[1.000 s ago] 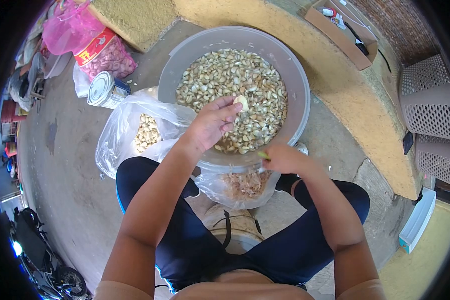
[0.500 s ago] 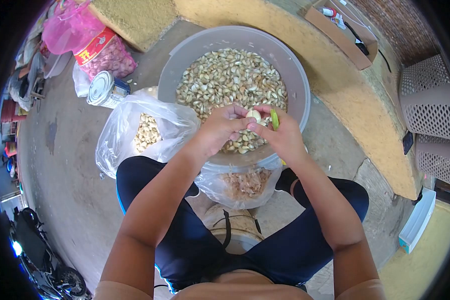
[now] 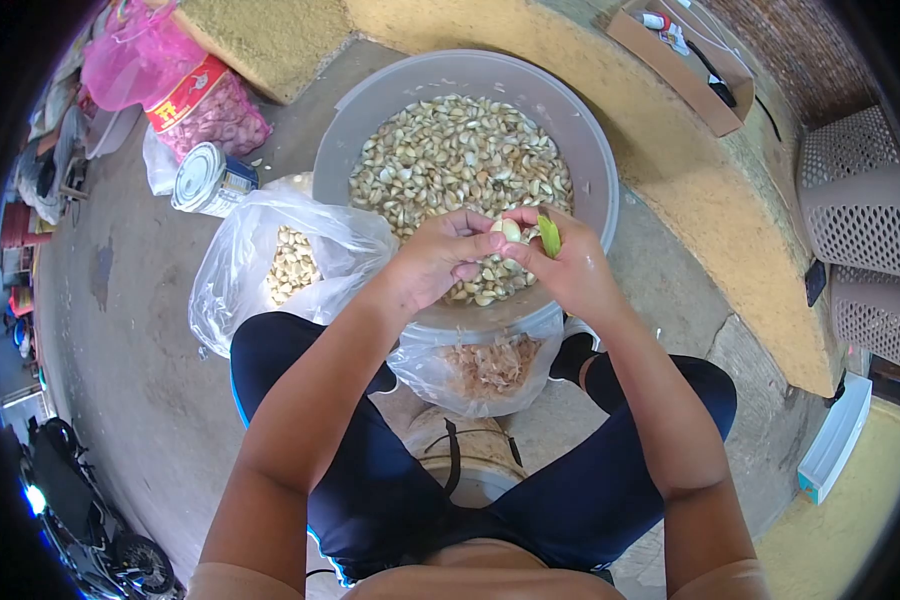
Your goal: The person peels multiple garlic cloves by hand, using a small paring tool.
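Over the near half of a wide grey tub [image 3: 332, 150], my two hands meet around a pale garlic clove [image 3: 510, 230]. The fingers and thumb of my left hand [image 3: 445, 255] are closed on its left side. From the other side, my right hand [image 3: 568, 260] pinches at the clove while keeping a small yellow-green tool [image 3: 549, 236] in its grip, perhaps a knife; no blade can be made out. Below the hands, many unpeeled-looking garlic cloves [image 3: 460, 150] fill the tub, apparently in water.
Left of the tub, a clear plastic bag [image 3: 225, 270] holds peeled cloves [image 3: 293, 268]. Another bag with papery skins [image 3: 492, 368] hangs at the tub's near rim. A can [image 3: 208, 180] and pink mesh sack [image 3: 215, 115] stand farther left. A yellow ledge [image 3: 690, 190] curves along the right.
Both hands stay together at the clove with small finger movements. The yellow-green tool has turned slightly in my right hand. The whole view has shifted a little.
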`<action>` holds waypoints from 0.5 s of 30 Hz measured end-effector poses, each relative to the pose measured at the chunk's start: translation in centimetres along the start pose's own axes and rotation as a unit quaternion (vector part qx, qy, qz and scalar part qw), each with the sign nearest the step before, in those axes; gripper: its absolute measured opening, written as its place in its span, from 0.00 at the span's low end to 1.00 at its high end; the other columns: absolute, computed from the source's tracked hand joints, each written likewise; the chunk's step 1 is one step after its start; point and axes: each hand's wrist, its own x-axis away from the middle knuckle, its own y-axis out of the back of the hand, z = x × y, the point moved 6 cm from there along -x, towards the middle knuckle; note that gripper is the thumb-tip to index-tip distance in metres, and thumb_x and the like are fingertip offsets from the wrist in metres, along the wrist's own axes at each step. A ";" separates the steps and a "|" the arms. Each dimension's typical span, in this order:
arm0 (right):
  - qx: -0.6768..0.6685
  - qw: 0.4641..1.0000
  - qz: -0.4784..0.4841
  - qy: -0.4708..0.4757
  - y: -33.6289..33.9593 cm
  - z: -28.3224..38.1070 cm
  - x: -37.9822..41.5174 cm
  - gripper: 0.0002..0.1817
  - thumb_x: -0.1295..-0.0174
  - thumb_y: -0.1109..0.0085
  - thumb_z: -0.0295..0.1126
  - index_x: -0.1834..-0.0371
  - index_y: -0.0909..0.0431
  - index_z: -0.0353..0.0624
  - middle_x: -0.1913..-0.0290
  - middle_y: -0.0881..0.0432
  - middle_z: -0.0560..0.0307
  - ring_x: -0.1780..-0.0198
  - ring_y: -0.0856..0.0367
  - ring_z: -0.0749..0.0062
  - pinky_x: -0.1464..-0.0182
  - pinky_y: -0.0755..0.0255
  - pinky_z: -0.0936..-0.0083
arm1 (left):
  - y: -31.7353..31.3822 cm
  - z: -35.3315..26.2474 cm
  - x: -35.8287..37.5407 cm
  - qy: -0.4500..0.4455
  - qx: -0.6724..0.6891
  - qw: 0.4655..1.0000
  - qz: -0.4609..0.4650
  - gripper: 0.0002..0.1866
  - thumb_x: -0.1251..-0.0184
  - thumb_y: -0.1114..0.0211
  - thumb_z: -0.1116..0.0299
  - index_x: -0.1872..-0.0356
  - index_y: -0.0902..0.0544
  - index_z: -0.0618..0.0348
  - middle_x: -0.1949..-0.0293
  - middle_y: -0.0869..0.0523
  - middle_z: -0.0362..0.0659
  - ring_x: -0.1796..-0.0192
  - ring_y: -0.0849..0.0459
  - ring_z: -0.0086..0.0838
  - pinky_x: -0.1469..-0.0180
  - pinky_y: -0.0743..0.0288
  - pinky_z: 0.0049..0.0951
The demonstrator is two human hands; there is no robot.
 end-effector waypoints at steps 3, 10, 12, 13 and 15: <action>0.000 1.000 0.000 0.027 0.0 -0.1 -0.1 0.15 0.47 0.40 0.29 0.58 0.26 0.34 0.63 0.24 0.50 0.61 0.24 0.62 0.57 0.32 0.73 | 0.1 0.1 -0.2 -0.010 -0.006 1.000 0.010 0.10 0.46 0.33 0.69 0.65 0.23 0.56 0.68 0.22 0.35 0.74 0.32 0.13 0.76 0.42 0.13; -0.045 0.998 -0.045 0.024 -0.4 -0.6 0.1 0.12 0.43 0.43 0.29 0.58 0.27 0.35 0.63 0.26 0.50 0.60 0.24 0.62 0.57 0.32 0.73 | -1.2 -0.8 0.3 -0.084 -0.039 0.995 -0.024 0.16 0.43 0.36 0.69 0.57 0.25 0.66 0.68 0.23 0.37 0.75 0.34 0.14 0.76 0.42 0.14; -0.058 0.997 -0.048 0.018 -0.5 -0.8 0.2 0.12 0.43 0.44 0.29 0.58 0.27 0.35 0.63 0.26 0.50 0.61 0.25 0.61 0.57 0.33 0.73 | -1.5 -0.8 0.4 -0.095 -0.041 0.994 -0.032 0.16 0.43 0.36 0.69 0.55 0.26 0.67 0.67 0.23 0.37 0.74 0.33 0.14 0.76 0.41 0.14; -0.054 0.997 -0.052 0.028 -0.5 -0.8 0.2 0.12 0.43 0.44 0.29 0.58 0.27 0.35 0.63 0.26 0.51 0.62 0.25 0.63 0.58 0.32 0.73 | -1.6 -0.8 0.5 -0.098 -0.045 0.994 -0.037 0.17 0.42 0.37 0.69 0.55 0.26 0.67 0.67 0.23 0.37 0.74 0.33 0.14 0.76 0.41 0.14; -0.040 0.996 -0.062 0.052 -0.5 -0.9 0.1 0.11 0.42 0.45 0.29 0.58 0.27 0.35 0.64 0.26 0.52 0.66 0.25 0.66 0.62 0.31 0.75 | -1.7 -0.7 0.6 -0.102 -0.040 0.993 -0.046 0.16 0.41 0.38 0.69 0.54 0.26 0.67 0.68 0.24 0.37 0.74 0.33 0.14 0.76 0.41 0.15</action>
